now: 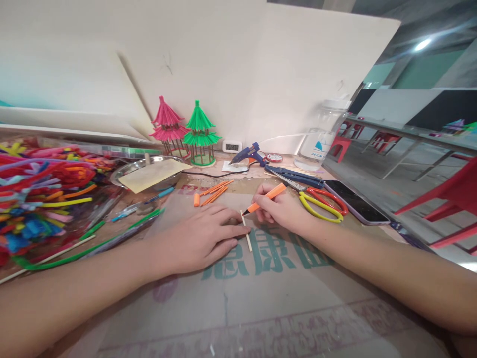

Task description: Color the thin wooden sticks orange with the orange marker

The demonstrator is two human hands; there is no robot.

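Observation:
In my right hand [272, 209] is an orange marker [269, 197], its dark tip at the upper end of a thin pale wooden stick [246, 233]. My left hand [208, 236] lies flat on the work surface, palm down, its fingertips against the stick's left side. The stick rests on a translucent plastic sheet [179, 308] with green printed characters. Just beyond my left hand stands the orange marker cap [196, 200], beside several short orange sticks [216, 191].
Left lies a heap of coloured pipe cleaners [40, 199], near a metal dish [122, 171]. Pink [167, 119] and green [201, 129] pagoda models stand behind. A glue gun [248, 153], water bottle [316, 139], yellow-and-red-handled scissors [320, 206] and phone [356, 201] lie toward the right.

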